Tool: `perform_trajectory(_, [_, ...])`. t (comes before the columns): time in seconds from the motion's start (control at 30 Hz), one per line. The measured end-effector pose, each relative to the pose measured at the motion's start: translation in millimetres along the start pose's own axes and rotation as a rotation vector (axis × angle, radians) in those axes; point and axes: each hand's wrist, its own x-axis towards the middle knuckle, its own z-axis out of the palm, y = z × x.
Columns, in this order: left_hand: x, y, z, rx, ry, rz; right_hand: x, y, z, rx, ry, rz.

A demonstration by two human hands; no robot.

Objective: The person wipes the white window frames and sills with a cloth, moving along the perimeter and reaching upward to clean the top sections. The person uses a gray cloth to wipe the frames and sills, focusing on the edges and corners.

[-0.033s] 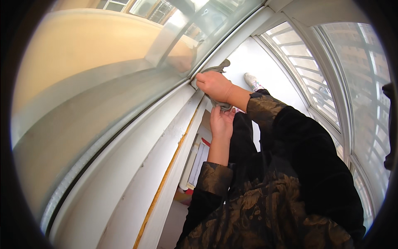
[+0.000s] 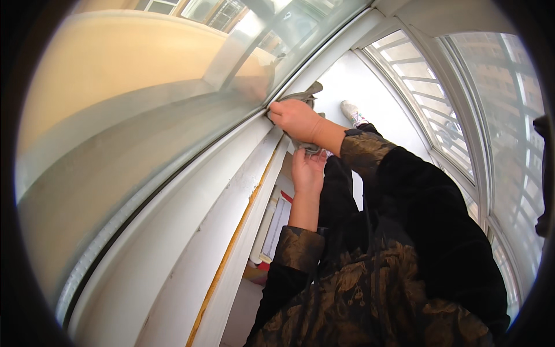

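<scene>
A grey cloth (image 2: 310, 92) lies bunched at the corner where the white window frame meets the sill. My right hand (image 2: 298, 120) is closed over it like a fist, its knuckles against the lower edge of the window glass (image 2: 173, 104). Part of the cloth is hidden beneath that hand. Just below, the fingertips of my left hand (image 2: 309, 170) pinch the hanging lower end of the same cloth, palm turned up. The white window sill (image 2: 202, 222) runs from under my hands toward the lower left.
A yellowish strip (image 2: 231, 243) runs along the sill's inner edge. Below it are a white box-like object (image 2: 274, 231) and a red item beside it. My shoe (image 2: 350, 111) stands on the white floor (image 2: 358, 84). Barred windows (image 2: 422, 87) curve along the right.
My right hand has shifted slightly left toward the glass, with the cloth moving a little under it. My left hand stays almost in place on the cloth's lower end.
</scene>
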Motion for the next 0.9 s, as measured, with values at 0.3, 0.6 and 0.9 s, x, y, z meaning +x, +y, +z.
perform_trajectory(0.3, [4, -8, 15, 0.086, -0.069, -0.022, -15, 17, -11, -0.026, -0.026, 0.012])
perform_trajectory(0.6, [15, -8, 83, 0.275, -0.237, 0.134, -18, 50, -81, 0.138, 0.674, 0.807])
perform_trajectory(0.9, [47, 14, 92, 0.221, -0.045, 0.083, -1, 49, -51, -0.265, 0.513, 0.706])
